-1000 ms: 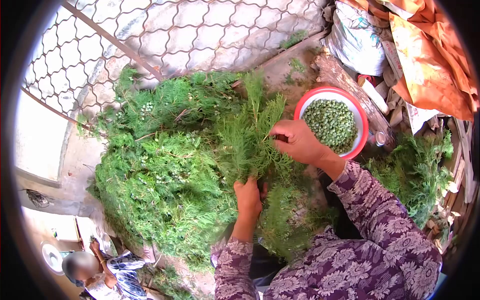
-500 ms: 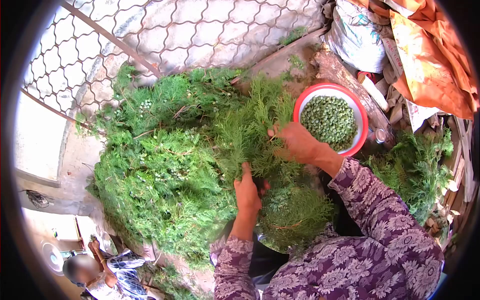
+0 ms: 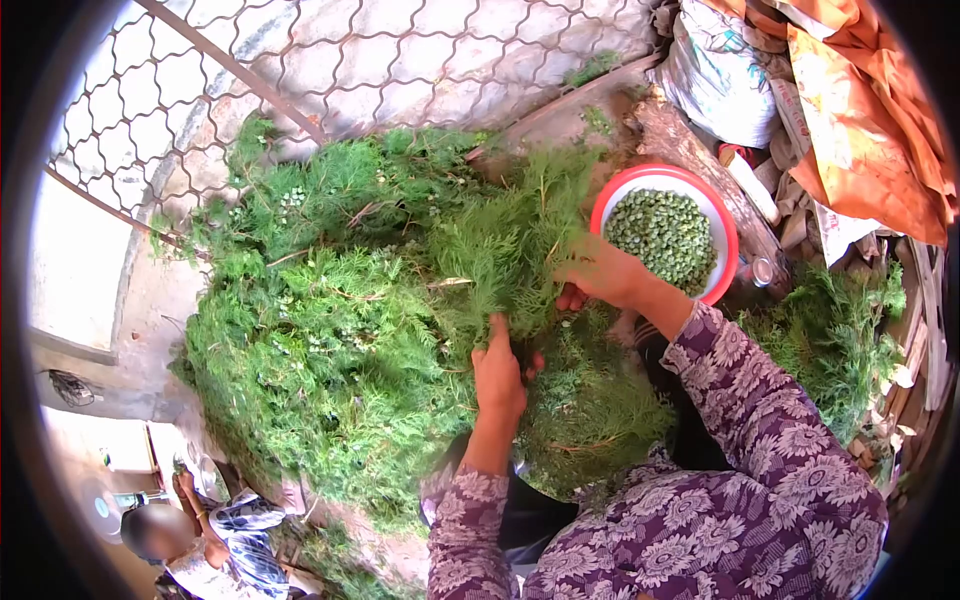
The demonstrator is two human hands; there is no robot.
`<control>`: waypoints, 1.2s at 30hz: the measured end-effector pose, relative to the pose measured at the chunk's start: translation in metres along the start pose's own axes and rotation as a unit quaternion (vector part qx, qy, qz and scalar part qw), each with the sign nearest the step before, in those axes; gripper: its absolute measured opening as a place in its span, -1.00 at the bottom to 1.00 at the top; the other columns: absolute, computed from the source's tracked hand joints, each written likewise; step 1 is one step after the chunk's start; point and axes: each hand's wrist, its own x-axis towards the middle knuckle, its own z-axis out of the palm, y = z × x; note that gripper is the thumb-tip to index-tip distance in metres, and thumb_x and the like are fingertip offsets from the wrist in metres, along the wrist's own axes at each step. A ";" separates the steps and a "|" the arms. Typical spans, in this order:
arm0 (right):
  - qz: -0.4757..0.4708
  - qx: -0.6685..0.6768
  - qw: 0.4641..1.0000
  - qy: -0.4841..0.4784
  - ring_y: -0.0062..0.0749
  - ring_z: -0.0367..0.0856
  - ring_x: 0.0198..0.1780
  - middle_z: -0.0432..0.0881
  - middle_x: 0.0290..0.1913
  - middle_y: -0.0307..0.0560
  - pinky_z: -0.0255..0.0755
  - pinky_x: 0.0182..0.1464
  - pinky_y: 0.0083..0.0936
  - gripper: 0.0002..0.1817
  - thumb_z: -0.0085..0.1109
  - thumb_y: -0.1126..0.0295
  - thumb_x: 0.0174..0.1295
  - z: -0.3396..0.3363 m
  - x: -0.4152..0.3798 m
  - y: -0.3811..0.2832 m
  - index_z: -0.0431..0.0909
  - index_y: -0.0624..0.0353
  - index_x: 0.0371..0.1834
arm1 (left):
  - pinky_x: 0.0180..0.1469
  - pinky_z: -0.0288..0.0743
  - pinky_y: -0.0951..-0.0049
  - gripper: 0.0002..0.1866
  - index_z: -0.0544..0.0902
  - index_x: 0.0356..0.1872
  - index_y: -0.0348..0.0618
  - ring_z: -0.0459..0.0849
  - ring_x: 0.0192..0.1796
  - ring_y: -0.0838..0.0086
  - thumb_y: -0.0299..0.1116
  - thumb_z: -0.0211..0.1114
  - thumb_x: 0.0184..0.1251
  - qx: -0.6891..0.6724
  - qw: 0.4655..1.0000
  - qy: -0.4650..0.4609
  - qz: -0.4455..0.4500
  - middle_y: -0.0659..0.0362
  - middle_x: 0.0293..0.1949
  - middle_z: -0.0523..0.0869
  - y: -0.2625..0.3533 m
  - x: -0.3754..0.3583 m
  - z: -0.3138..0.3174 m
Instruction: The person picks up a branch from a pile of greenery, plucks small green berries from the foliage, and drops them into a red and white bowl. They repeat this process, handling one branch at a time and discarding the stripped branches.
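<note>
My left hand (image 3: 498,378) is wrapped round the stems of a feathery green branch (image 3: 490,255), its thumb pointing up over the foliage. To the right, my right hand (image 3: 600,275) has its fingers closed at the branch's edge; what they pinch is blurred. Just beyond that hand stands a white bowl with a red rim (image 3: 731,235), holding many small green cones (image 3: 662,240). A large heap of cut green branches (image 3: 320,350) lies left of my hands, and more foliage (image 3: 590,420) is below them.
Wire mesh (image 3: 400,60) runs along the top. At the upper right are a white sack (image 3: 715,80), orange sheeting (image 3: 860,130) and a log (image 3: 680,135). More greenery (image 3: 840,340) lies right. Another person (image 3: 215,540) sits at the lower left.
My right hand has moved slightly right and down, with its fingers curled lower. My left hand keeps its hold on the branch, almost unmoved.
</note>
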 end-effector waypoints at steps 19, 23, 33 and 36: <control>-0.129 -0.236 0.963 -0.031 -0.33 0.53 -0.14 0.54 -0.14 0.09 0.42 -0.13 -0.38 -0.53 0.23 0.26 0.06 -0.010 0.002 0.002 0.43 0.31 -0.02 | -0.72 0.17 0.54 -0.56 0.24 -0.20 -0.26 0.50 -0.69 0.42 -0.03 0.06 0.31 -0.026 0.999 0.026 -0.007 0.07 -0.49 0.58 -0.006 0.008 -0.009; -0.157 -0.316 0.936 -0.015 -0.30 0.45 0.01 0.51 -0.08 0.11 0.31 0.05 -0.30 -0.54 0.24 0.18 0.06 -0.015 0.016 0.031 0.50 0.33 -0.10 | -0.70 0.19 0.54 -0.56 0.25 -0.19 -0.25 0.51 -0.68 0.43 -0.02 0.06 0.31 -0.021 0.998 0.054 -0.001 0.07 -0.47 0.59 -0.008 0.010 -0.007; 0.083 0.070 0.994 -0.031 -0.49 0.50 -0.50 0.57 -0.39 -0.13 0.34 -0.51 -0.61 -0.78 0.08 0.29 0.11 -0.010 0.015 0.016 0.50 0.19 -0.27 | -0.67 0.23 0.53 -0.58 0.53 -0.28 -0.19 0.53 -0.67 0.44 0.00 -0.08 0.38 -0.039 0.999 0.013 -0.016 0.18 -0.48 0.62 0.000 0.004 -0.006; 0.100 0.264 0.955 -0.088 -0.47 0.47 -0.53 0.56 -0.41 -0.12 0.30 -0.53 -0.59 -0.81 0.06 0.30 0.11 -0.014 0.023 0.030 0.48 0.17 -0.30 | -0.66 0.24 0.52 -0.59 0.51 -0.27 -0.19 0.53 -0.66 0.44 -0.01 -0.08 0.38 -0.052 0.999 0.006 -0.014 0.17 -0.46 0.62 0.001 0.004 -0.008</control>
